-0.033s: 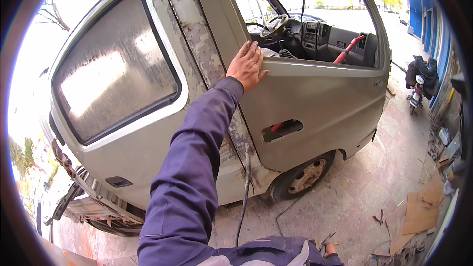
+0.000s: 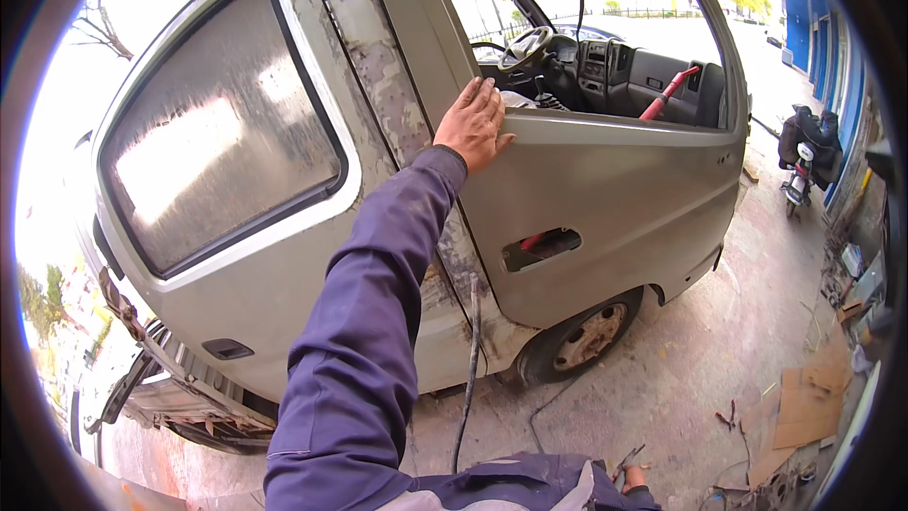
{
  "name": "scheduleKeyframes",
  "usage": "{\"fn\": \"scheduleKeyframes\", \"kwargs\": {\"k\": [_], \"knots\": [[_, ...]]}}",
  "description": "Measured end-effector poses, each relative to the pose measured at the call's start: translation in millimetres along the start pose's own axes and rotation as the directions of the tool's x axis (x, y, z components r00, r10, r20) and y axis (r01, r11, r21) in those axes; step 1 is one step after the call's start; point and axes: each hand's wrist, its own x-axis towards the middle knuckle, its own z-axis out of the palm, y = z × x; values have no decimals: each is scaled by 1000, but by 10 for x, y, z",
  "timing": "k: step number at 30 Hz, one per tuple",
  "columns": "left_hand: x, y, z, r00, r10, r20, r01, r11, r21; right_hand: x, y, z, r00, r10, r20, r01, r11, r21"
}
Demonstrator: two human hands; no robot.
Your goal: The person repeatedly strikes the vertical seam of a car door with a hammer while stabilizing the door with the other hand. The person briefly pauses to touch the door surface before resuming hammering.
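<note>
Fingers nearly together and thumb jutting aside, your left hand lies flat on the rear edge of the front door, just below its window corner, near the upper middle of the frame; it grips nothing. Your right hand, at the lower edge right of centre, seems curled around a slim hand tool, though much of it is hidden.

The front door fills the centre right. As far as shows, it sits in its opening; you cannot tell here whether it is latched. Its handle cutout is bare, with something red behind, and no pane shows in its window. The pillar beside it is patchy and unfinished, while the rear window at left has its glass.

Through the front door's window, you see a steering wheel and a red bar. A wheel stands below; cardboard lies lower right, and a scooter is parked farther up.
</note>
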Motion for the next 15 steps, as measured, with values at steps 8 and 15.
{"fn": "scheduleKeyframes", "kwargs": {"k": [8,15], "knots": [[-77,-3,30,1000,17,-19,-17,1000,-25,-219,130,-170,995,-54,-90,51,998,-28],[-494,397,148,997,-34,-76,26,994,-105,-406,340,-383,992,-31,-120,33,999,16]]}}
